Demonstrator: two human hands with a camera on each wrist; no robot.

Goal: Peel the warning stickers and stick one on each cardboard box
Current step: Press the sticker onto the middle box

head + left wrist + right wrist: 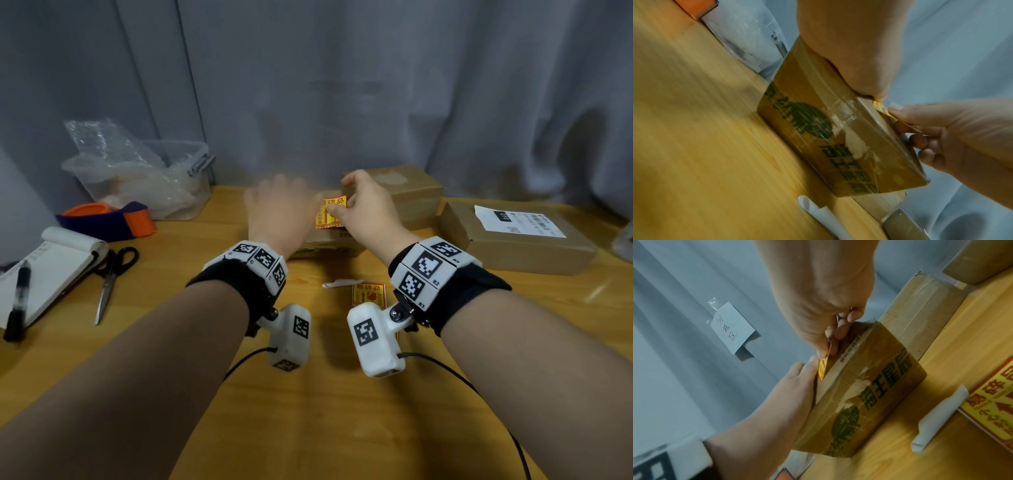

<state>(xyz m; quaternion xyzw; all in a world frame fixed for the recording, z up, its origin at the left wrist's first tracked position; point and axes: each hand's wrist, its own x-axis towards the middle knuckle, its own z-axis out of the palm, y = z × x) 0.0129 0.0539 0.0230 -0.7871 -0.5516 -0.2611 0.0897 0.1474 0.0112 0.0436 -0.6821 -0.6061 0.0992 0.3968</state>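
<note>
- Right hand (363,209) pinches sticker (331,211) by its edge.
- Left hand (279,209) flat, fingers straight, pressing sticker onto box (830,146) beneath both hands.

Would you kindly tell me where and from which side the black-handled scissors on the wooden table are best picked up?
Take the black-handled steel scissors by their handle loops, from above. They lie flat and closed beside the white notepad, loops at the far end, blade tips toward the person, so the loops are probably the safest hold.
</note>
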